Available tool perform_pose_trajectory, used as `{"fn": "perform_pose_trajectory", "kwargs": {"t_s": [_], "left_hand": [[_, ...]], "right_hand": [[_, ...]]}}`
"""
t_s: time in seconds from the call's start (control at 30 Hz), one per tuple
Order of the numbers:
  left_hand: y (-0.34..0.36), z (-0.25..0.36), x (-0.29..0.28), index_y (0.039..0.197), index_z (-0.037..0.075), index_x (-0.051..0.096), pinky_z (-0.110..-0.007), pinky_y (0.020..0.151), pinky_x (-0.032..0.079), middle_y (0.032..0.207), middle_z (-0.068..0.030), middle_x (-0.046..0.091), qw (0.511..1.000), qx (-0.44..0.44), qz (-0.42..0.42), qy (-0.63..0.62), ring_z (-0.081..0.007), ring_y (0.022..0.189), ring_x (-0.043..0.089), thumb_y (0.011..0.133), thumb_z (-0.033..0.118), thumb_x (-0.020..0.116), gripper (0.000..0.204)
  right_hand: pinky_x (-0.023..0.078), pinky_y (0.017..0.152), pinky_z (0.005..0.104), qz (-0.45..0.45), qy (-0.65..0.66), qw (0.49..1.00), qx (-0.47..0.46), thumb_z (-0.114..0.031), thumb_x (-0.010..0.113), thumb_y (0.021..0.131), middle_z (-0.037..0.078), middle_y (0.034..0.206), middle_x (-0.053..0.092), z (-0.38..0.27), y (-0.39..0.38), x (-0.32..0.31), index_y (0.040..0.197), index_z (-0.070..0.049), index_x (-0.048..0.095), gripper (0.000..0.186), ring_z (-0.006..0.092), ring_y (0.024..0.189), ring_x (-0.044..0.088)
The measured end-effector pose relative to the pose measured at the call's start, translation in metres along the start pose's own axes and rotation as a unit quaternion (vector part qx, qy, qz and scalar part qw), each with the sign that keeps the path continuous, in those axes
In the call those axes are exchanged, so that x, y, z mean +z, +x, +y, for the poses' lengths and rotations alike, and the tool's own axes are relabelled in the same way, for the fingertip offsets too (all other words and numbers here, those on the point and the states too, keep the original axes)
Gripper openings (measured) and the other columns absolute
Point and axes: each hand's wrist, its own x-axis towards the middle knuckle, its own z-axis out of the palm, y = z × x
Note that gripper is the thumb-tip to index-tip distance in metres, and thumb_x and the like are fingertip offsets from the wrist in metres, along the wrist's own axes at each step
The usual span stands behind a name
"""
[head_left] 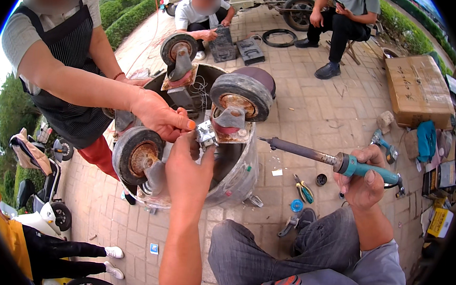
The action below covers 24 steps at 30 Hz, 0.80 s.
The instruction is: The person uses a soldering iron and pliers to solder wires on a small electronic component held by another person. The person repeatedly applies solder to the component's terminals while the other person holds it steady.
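Soldering iron [318,154] was found right of centre in the head view, its handle gripped in the closed fingers of the right hand [366,177], its tip pointing left, apart from the small metal part [206,133]. That part was at centre, pinched between thumb and fingers of the left hand [189,169]. A co-worker's hand [161,118] reached in from upper left, close beside it; contact could not be determined. Caster wheels [241,97] on the drum [244,177] crowded both hands. Pliers [303,189] lay on the paving [308,116], lower right of centre.
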Motion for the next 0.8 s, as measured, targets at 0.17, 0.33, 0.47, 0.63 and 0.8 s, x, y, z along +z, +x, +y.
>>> {"fn": "perform_pose_trajectory", "kwargs": {"t_s": [0.17, 0.33, 0.47, 0.63, 0.8], "left_hand": [[0.001, -0.001, -0.001, 0.114, -0.005, 0.061, -0.037, 0.076, 0.052, 0.099, -0.0185, 0.068, 1.000, -0.008, -0.011, -0.020, -0.0287, 0.085, 0.068, 0.078, 0.006, 0.074, 0.040], [0.000, -0.001, -0.003, 0.122, -0.005, 0.059, -0.036, 0.079, 0.053, 0.104, -0.0196, 0.067, 1.000, 0.019, -0.022, -0.003, -0.0299, 0.092, 0.068, 0.080, 0.006, 0.073, 0.046], [-0.009, 0.001, -0.008, 0.116, -0.004, 0.063, -0.037, 0.076, 0.053, 0.102, -0.0162, 0.067, 0.999, 0.016, 0.017, -0.029, -0.0293, 0.088, 0.066, 0.082, 0.005, 0.071, 0.036], [-0.037, 0.015, -0.032, 0.096, -0.001, 0.070, -0.039, 0.077, 0.048, 0.093, -0.0138, 0.064, 0.978, 0.126, -0.035, 0.162, -0.0321, 0.088, 0.059, 0.081, 0.003, 0.070, 0.016], [-0.039, 0.011, -0.040, 0.098, -0.002, 0.069, -0.038, 0.069, 0.049, 0.091, -0.0140, 0.065, 0.976, 0.109, -0.057, 0.178, -0.0306, 0.077, 0.060, 0.080, 0.003, 0.071, 0.019]], "right_hand": [[0.044, 0.046, 0.0295, 0.013, -0.009, 1.000, -0.002, -0.029, 0.068, 0.087, 0.015, 0.077, 0.063, -0.002, -0.001, 0.003, 0.106, 0.000, 0.053, 0.037, 0.0179, 0.050, 0.056], [0.044, 0.046, 0.0297, 0.001, -0.013, 1.000, 0.004, -0.030, 0.068, 0.087, 0.016, 0.078, 0.064, -0.002, 0.001, 0.003, 0.107, -0.001, 0.053, 0.038, 0.0180, 0.050, 0.055], [0.045, 0.045, 0.0295, 0.001, -0.009, 1.000, 0.009, -0.030, 0.068, 0.087, 0.017, 0.078, 0.064, 0.001, -0.001, 0.003, 0.107, -0.001, 0.053, 0.039, 0.0181, 0.050, 0.056], [0.045, 0.044, 0.0287, 0.005, -0.011, 1.000, 0.015, -0.031, 0.069, 0.087, 0.018, 0.078, 0.064, 0.001, -0.004, -0.002, 0.107, -0.001, 0.052, 0.040, 0.0182, 0.052, 0.057], [0.043, 0.046, 0.0278, -0.027, -0.031, 0.999, 0.014, -0.030, 0.063, 0.091, 0.011, 0.077, 0.056, -0.001, 0.001, 0.005, 0.109, -0.005, 0.047, 0.035, 0.0157, 0.051, 0.053]]}}
